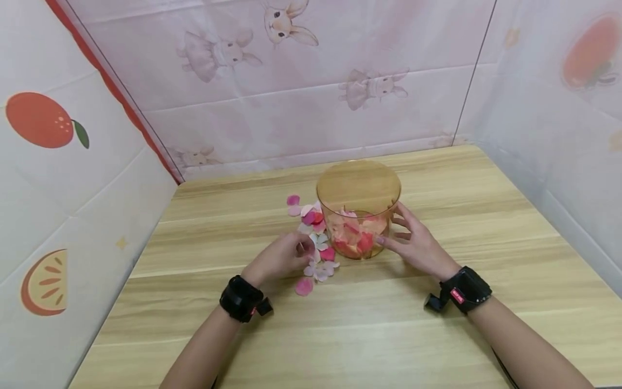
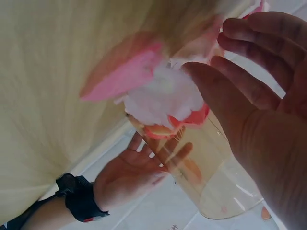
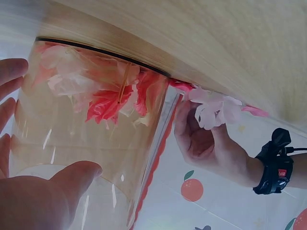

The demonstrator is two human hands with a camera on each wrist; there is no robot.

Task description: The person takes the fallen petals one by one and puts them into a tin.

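A clear amber-tinted round container (image 1: 358, 189) stands on the wooden table (image 1: 389, 324), its bottom covered with red, pink and white petals (image 1: 355, 235). Loose petals (image 1: 316, 216) lie on the table at its left side. My left hand (image 1: 302, 250) reaches into that pile, and its curled fingers pinch a white petal (image 3: 213, 108). The left wrist view shows the same white petal (image 2: 163, 96) beside a pink one (image 2: 124, 76). On the container's right wall rests my right hand (image 1: 396, 229), fingers spread and fairly straight, thumb low near the base.
Cloth-covered panels close in the table: fruit prints on the left (image 1: 44, 121), rabbits at the back (image 1: 272, 21). A single pink petal (image 1: 304, 286) lies nearer to me than the pile. Bare wood stretches in front of and around the container.
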